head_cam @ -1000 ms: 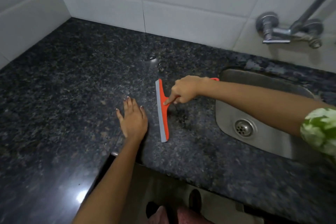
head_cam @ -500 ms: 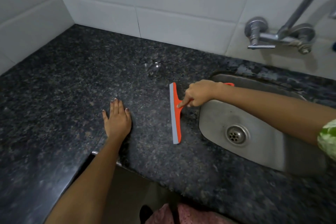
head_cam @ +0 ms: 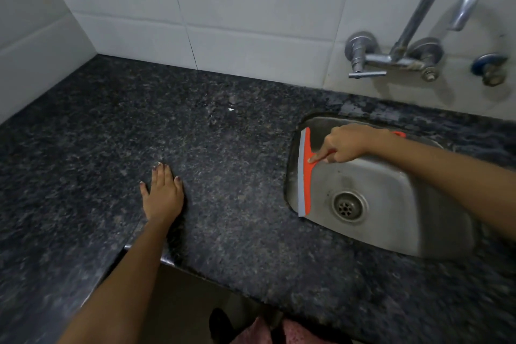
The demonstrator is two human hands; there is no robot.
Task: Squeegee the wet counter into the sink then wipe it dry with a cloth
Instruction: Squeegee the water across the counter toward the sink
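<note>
My right hand [head_cam: 347,144] grips the handle of an orange squeegee [head_cam: 305,173] with a grey rubber blade, index finger stretched along its neck. The blade stands over the left rim of the steel sink [head_cam: 388,220], just past the counter's edge. My left hand [head_cam: 163,193] lies flat, fingers apart, on the dark speckled granite counter [head_cam: 231,176], well left of the sink. A small patch of water [head_cam: 223,109] glints on the counter near the back wall. No cloth is in view.
A chrome wall tap [head_cam: 413,36] arches over the sink at the back right. White tiled walls [head_cam: 223,22] close the counter at the back and left. The counter's front edge [head_cam: 167,257] steps inward below my left forearm.
My right hand has dragged the squeegee rightward across the counter, from beside my left hand to the sink's left rim. My left hand has stayed flat on the counter.
</note>
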